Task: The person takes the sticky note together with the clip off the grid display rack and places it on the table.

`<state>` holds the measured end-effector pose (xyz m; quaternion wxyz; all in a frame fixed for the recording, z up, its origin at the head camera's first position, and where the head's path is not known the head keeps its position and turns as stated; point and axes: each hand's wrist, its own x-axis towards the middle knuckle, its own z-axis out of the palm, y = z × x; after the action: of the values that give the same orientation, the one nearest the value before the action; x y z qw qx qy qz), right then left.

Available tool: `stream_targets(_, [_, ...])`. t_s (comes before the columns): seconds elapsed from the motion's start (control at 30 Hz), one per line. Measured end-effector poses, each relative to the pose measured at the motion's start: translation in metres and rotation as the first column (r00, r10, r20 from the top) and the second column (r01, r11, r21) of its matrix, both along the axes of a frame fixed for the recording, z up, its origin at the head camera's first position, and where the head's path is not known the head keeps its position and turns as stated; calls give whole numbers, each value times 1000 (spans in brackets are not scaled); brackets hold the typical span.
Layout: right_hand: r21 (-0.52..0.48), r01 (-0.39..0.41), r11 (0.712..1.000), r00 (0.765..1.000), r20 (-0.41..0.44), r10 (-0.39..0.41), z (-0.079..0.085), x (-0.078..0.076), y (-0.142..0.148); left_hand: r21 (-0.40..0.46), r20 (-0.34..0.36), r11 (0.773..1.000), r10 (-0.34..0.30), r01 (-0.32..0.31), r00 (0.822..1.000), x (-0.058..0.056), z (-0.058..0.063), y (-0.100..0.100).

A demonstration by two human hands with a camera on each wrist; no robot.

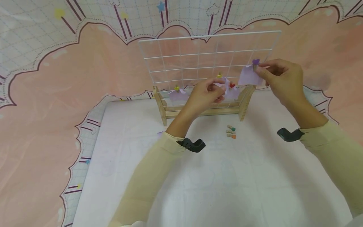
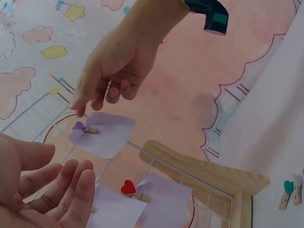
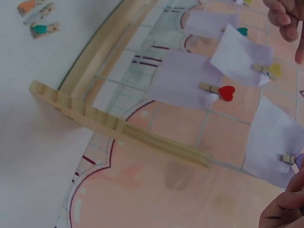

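At the grid's right side, my right hand has its thumb and forefinger beside a small wooden clothespin with a purple heart. In the left wrist view the fingertips look just apart from it. That clothespin grips a pale purple paper on the white wire grid. My left hand hovers before the middle of the grid, fingers loosely bent and holding nothing. Behind it hang more purple papers, one with a red-heart clothespin and one with a yellow-heart clothespin.
The grid leans in a wooden stand at the back of the white table. Several loose clothespins lie in front of it. Another clipped paper hangs at the lower left. A patterned pink cloth spreads behind.
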<state>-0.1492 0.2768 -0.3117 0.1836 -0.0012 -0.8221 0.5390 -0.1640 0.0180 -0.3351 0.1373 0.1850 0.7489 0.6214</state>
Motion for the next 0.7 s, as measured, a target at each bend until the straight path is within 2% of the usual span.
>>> stream_targets(0.17, [49, 8, 999, 1000, 7, -9, 11, -4, 1, -42, 10, 999, -11, 12, 1000, -6, 1, 15])
stream_targets(0.43, [156, 33, 987, 999, -18, -31, 15, -11, 0, -18, 18, 999, -29, 30, 999, -11, -5, 38])
stream_targets(0.53, [199, 42, 979, 999, -35, -36, 15, -14, -1, -19, 10, 999, -33, 33, 999, -11, -3, 46])
stream_targets(0.7, [281, 65, 958, 997, -54, -52, 15, -19, -4, -39, 2, 999, -1, 1, 1000, -11, 3, 60])
